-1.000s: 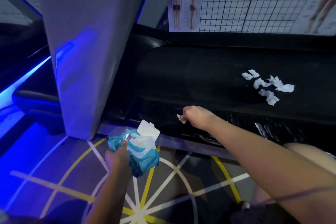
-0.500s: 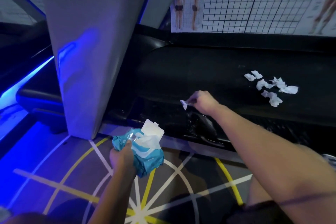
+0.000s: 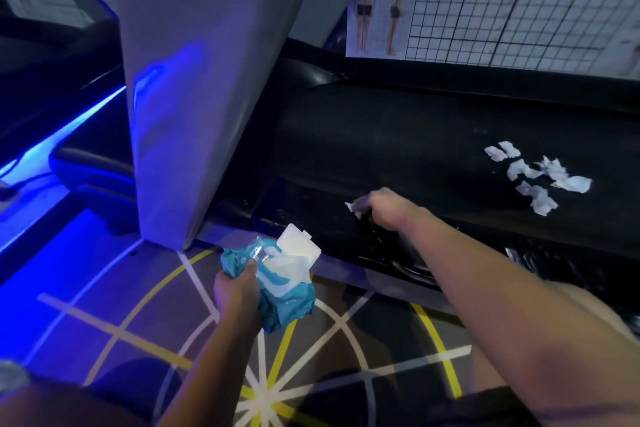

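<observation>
A: Right hand, entry?
B: The right hand (image 3: 388, 208) is held low over the near edge of the black deck (image 3: 398, 149). A small white scrap (image 3: 352, 207) is pinched in its curled fingers.

A: Left hand?
B: A teal wipe packet (image 3: 287, 298) is gripped by the left hand (image 3: 239, 288), with the fingers wrapped round its crumpled body. Its white lid (image 3: 298, 246) is flipped up. The packet is held above the line-marked floor (image 3: 138, 322), near the foot of the grey column (image 3: 194, 80).

A: Other items?
B: Torn white pieces (image 3: 536, 177) are seen clustered on the deck, well apart from the right hand.
</observation>
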Demonstrator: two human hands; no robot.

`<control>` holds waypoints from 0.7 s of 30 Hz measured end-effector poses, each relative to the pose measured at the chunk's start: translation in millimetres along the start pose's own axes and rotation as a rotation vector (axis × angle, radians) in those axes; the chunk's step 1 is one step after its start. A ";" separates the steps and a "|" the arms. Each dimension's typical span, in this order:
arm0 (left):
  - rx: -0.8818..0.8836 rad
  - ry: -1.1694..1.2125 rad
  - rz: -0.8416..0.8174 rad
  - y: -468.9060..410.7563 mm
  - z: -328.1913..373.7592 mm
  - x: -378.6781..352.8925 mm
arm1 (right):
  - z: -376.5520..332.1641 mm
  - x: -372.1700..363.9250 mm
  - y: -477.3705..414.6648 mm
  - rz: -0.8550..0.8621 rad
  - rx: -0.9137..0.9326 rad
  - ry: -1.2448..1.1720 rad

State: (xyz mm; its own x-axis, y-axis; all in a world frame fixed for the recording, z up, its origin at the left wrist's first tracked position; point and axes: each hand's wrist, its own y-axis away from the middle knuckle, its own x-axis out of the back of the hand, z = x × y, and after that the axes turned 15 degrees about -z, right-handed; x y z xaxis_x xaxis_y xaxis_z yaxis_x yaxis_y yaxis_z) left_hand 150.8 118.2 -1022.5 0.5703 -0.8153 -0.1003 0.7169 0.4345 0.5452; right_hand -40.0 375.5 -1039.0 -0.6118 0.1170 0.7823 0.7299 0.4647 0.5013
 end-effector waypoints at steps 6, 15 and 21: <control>-0.005 -0.005 -0.022 6.5 -0.2 -13.1 | 19.9 2.8 36.0 -0.008 0.036 0.060; 0.041 0.043 -0.055 11.0 -1.1 -18.6 | 10.0 24.0 53.9 -0.065 0.054 0.072; 0.085 0.020 -0.073 9.1 0.6 -6.3 | 6.6 31.2 22.6 0.248 -0.092 -0.222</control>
State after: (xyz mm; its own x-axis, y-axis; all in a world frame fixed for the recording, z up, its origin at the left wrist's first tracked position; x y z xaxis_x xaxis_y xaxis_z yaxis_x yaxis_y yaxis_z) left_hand 153.5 127.0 -1016.5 0.5260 -0.8356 -0.1584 0.7211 0.3394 0.6040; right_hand -44.6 395.4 -1005.7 -0.4561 0.4096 0.7901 0.8832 0.3177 0.3451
